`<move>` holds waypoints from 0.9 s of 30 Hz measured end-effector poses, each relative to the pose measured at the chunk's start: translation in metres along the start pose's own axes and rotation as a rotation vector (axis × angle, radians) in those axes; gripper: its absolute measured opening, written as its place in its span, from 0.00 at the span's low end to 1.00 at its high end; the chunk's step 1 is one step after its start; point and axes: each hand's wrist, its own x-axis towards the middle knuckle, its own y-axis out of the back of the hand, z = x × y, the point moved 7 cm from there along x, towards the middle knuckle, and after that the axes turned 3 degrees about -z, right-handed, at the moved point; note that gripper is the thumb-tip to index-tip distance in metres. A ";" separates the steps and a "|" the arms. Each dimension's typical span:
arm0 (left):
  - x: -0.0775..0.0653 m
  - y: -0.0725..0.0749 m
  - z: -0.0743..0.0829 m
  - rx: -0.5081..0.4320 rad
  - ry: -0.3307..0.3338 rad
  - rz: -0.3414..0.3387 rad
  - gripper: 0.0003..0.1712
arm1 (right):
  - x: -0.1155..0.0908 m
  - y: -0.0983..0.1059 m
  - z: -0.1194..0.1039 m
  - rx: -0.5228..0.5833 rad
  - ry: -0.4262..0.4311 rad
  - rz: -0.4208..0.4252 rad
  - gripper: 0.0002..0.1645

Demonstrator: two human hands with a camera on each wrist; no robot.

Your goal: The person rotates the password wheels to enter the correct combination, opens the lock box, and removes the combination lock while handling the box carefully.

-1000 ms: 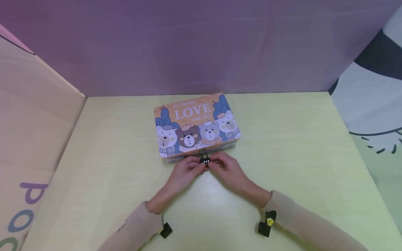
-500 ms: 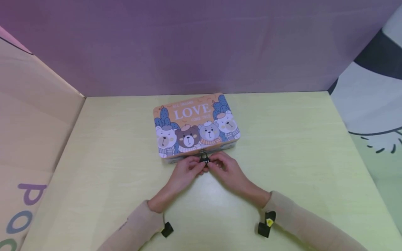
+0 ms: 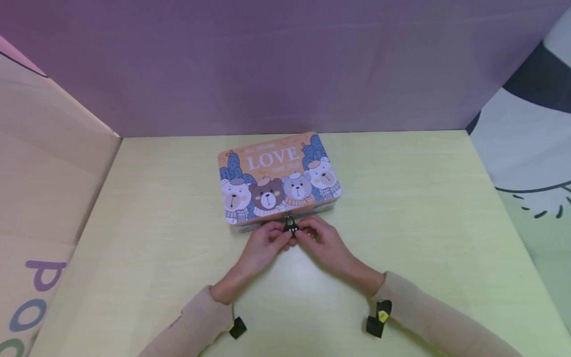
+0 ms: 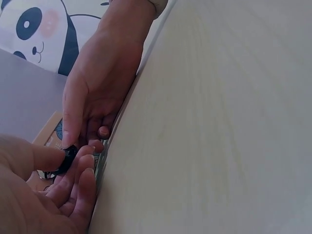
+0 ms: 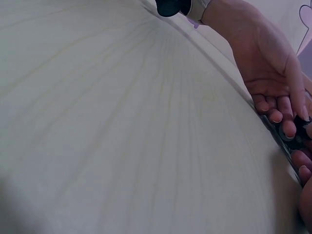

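Observation:
A small black combination padlock (image 3: 291, 227) hangs by its shackle from the front clasp of a tin box (image 3: 276, 173). Bears, cacti and the word LOVE decorate the box's closed orange lid. From the left, my left hand (image 3: 264, 246) pinches the lock body between thumb and fingers. My right hand (image 3: 324, 244) pinches its other side, thumb toward the row of pale number dials. The left wrist view shows the dark padlock (image 4: 67, 160) between both thumbs, with curled fingers underneath. In the right wrist view the lock is mostly hidden by the fingers.
The box stands on a pale wood-grain table (image 3: 424, 208), near the purple back panel (image 3: 294, 69). Printed side panels rise at left and right. Small black devices (image 3: 375, 326) hang at both sleeve cuffs.
Both hands stay at the padlock with hardly any visible movement. The box keeps its place.

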 end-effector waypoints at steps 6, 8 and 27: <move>0.000 0.000 0.000 -0.011 0.038 -0.004 0.13 | 0.000 0.000 0.000 0.004 0.001 -0.003 0.09; 0.000 0.000 0.000 -0.011 0.044 -0.006 0.13 | 0.000 0.000 0.000 0.005 0.002 -0.003 0.09; 0.004 -0.001 0.002 -0.028 0.020 0.005 0.11 | -0.002 0.000 -0.003 0.016 0.038 0.005 0.10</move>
